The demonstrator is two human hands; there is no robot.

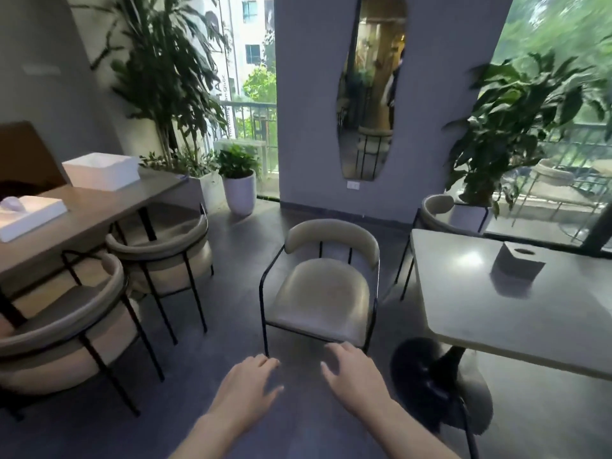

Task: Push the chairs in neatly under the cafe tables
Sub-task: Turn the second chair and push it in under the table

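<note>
Both forearms reach forward and low, palms down. The left hand (249, 380) has its fingers loosely together and slightly curled, holding nothing. The right hand (351, 372) is spread a little wider, thumb out, also empty. Both hover just short of the front edge of a cream padded chair with a curved backrest and thin black metal legs (323, 293); whether the fingertips touch it I cannot tell. That chair stands out on the dark floor, left of the pale grey stone-topped cafe table (496, 313), not tucked beneath it. Two matching cream chairs (159, 256) sit pushed against the brown wooden table (99, 213) on the left.
</note>
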